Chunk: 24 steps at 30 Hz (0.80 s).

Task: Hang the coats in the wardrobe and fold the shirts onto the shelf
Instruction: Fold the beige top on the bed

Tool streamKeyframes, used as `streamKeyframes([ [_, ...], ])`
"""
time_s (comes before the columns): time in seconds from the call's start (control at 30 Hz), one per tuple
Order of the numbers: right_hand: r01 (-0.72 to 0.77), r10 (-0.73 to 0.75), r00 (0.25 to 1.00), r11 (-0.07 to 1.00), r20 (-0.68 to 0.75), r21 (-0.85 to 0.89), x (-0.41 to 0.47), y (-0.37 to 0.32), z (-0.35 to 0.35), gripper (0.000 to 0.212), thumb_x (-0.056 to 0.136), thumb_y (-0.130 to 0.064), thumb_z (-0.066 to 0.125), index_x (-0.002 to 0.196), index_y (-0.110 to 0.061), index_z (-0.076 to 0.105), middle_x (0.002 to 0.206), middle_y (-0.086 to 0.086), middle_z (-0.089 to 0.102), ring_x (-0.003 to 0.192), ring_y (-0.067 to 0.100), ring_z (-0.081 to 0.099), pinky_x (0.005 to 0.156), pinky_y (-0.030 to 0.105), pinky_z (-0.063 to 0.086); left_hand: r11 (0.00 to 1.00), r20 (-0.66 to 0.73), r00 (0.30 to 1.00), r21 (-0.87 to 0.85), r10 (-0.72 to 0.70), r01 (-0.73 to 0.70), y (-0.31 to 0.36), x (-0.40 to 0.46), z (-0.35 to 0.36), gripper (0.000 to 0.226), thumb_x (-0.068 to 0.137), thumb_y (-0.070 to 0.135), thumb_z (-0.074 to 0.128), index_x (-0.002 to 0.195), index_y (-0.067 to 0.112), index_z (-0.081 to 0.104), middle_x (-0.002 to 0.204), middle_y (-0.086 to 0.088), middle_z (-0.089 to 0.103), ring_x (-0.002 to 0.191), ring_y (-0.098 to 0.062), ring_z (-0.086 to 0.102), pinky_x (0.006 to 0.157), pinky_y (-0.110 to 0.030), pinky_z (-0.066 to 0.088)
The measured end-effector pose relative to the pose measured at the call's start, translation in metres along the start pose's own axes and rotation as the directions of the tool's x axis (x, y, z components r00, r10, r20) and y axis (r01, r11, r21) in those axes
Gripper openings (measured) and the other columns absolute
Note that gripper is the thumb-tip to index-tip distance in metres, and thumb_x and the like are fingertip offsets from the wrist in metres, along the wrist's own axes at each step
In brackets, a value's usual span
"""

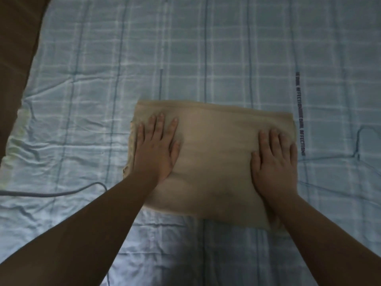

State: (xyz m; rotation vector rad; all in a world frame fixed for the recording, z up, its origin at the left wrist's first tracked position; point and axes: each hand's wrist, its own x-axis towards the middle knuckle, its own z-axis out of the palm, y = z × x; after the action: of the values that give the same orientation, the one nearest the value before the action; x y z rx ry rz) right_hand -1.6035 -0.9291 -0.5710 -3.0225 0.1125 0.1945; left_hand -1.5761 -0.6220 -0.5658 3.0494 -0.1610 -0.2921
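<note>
Both hands lie flat, palms down, on a folded tan shirt point(212, 162). On the shirt's left part, the left hand point(157, 147) has straight, slightly spread fingers that point toward the far edge of the bed, with the thumb out to the side. Near the shirt's right edge sits the right hand point(275, 159), its fingers also straight and pressing on the cloth; the little finger lies along or just over that edge, though the dim light makes this hard to judge. Neither hand grips or pinches anything, and the two are well apart, with bare tan cloth between them.

Folded into a rough rectangle, the shirt rests on a pale blue checked bedsheet point(206, 58), nearer the near edge of the bed than the far one and about midway between its left and right sides. Its near right corner runs under the right forearm. A line of dark printed lettering point(300, 114) runs along the sheet just beside the shirt's right edge. A thin grey cable point(61, 193) lies on the sheet by the left edge of the bed, curving in toward the left forearm. A dark brown surface point(16, 48) borders the bed's far left corner.
</note>
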Motion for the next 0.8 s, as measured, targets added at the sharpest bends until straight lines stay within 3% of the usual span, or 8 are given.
streamKeyframes([
  [0.07, -0.005, 0.005, 1.000, 1.000, -0.021, 0.016, -0.012, -0.006, -0.007, 0.060, 0.100, -0.040, 0.030, 0.154, -0.015, 0.028, 0.160, 0.014, 0.026, 0.149, 0.032, 0.017, 0.119, 0.057, 0.009, 0.999, -0.007, 0.999, -0.032, 0.039, -0.039, -0.002, -0.016, -0.008, 0.060, 0.100, 0.046, 0.025, 0.157, 0.027, 0.021, 0.163, -0.012, 0.021, 0.152, -0.030, 0.011, 0.122, -0.053, 0.009],
  [0.27, 0.208, -0.209, 0.977, 0.977, -0.031, -0.033, -0.084, -0.026, -0.018, 0.061, 0.097, -0.036, 0.041, 0.153, -0.017, 0.033, 0.161, 0.011, 0.025, 0.150, 0.031, 0.019, 0.120, 0.053, 0.010, 0.996, -0.069, 0.994, -0.031, 0.079, -0.081, -0.008, -0.082, -0.005, 0.059, 0.097, 0.042, 0.038, 0.152, 0.021, 0.037, 0.159, -0.016, 0.031, 0.148, -0.035, 0.022, 0.118, -0.057, 0.018],
  [0.4, 0.114, -0.114, 0.993, 0.993, -0.004, -0.029, -0.115, -0.008, 0.002, 0.062, 0.097, -0.037, 0.038, 0.155, -0.016, 0.029, 0.161, 0.010, 0.026, 0.149, 0.031, 0.022, 0.120, 0.054, 0.015, 0.999, -0.074, 0.996, 0.029, 0.046, -0.044, -0.017, -0.106, 0.016, 0.057, 0.101, 0.044, 0.034, 0.154, 0.023, 0.033, 0.158, -0.016, 0.032, 0.147, -0.036, 0.026, 0.119, -0.056, 0.018],
  [0.6, 0.104, -0.104, 0.995, 0.994, 0.006, -0.020, -0.127, 0.004, 0.011, 0.063, 0.098, -0.036, 0.036, 0.156, -0.013, 0.024, 0.161, 0.013, 0.026, 0.149, 0.032, 0.021, 0.120, 0.054, 0.015, 1.000, -0.037, 0.999, 0.024, 0.003, -0.002, -0.017, -0.111, 0.021, 0.058, 0.101, 0.046, 0.031, 0.155, 0.026, 0.029, 0.160, -0.013, 0.029, 0.149, -0.033, 0.022, 0.120, -0.055, 0.013],
  [0.8, 0.059, -0.058, 0.998, 0.998, -0.018, 0.038, -0.119, -0.025, -0.015, 0.068, 0.088, -0.033, 0.046, 0.152, -0.014, 0.034, 0.158, 0.011, 0.032, 0.148, 0.027, 0.025, 0.121, 0.049, 0.014, 1.000, -0.024, 1.000, 0.005, -0.007, 0.008, -0.001, -0.106, 0.002, 0.058, 0.099, 0.045, 0.033, 0.153, 0.023, 0.034, 0.157, -0.015, 0.034, 0.147, -0.035, 0.025, 0.119, -0.057, 0.013],
])
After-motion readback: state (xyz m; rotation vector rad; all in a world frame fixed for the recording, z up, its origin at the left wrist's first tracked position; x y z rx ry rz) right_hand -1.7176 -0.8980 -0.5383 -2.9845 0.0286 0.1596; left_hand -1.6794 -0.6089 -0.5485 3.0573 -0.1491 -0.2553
